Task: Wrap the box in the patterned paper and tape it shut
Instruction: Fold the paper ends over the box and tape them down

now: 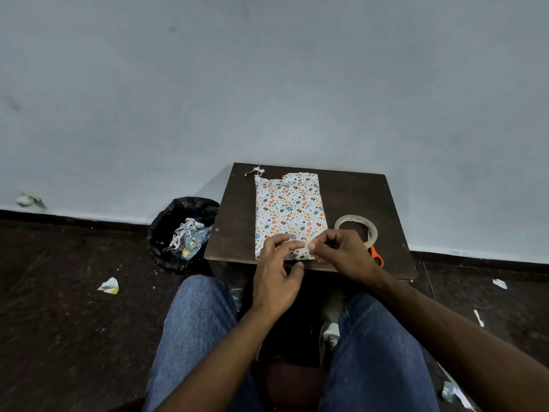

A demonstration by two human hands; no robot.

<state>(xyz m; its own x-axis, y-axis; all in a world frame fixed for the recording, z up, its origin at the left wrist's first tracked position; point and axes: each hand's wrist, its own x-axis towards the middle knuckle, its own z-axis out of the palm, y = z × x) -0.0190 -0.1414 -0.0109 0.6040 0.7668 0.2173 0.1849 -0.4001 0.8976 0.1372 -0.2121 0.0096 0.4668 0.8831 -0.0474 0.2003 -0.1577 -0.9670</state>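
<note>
Head view: small dark surface (350, 200) against a pale wall, its near edge just above the person's knees. The box (288, 212), already covered in patterned paper, lies lengthwise on the left half — its near end sits right at the surface's near edge, far end close to the back edge. Bare strip at 9 o'clock of the box is narrow; the widest open room is at 2 o'clock, the back right corner. At 4 o'clock of the box, just beside it: tape roll (356, 230), lying flat, with orange scissors (376, 256) near the right edge, partly hidden by the right wrist. Paper scrap (256, 171) at the back left corner.

Off the left edge, on the floor: bin with black liner (178, 233), paper scraps inside.

Left hand (277, 275) — fingers spread and loosely bent, fingertips resting on the box's near end, thumb out over the near edge. Right hand (341, 254) — fingers curled in, thumb and forefinger pinched at the box's near right corner; can't tell what's in the pinch.
</note>
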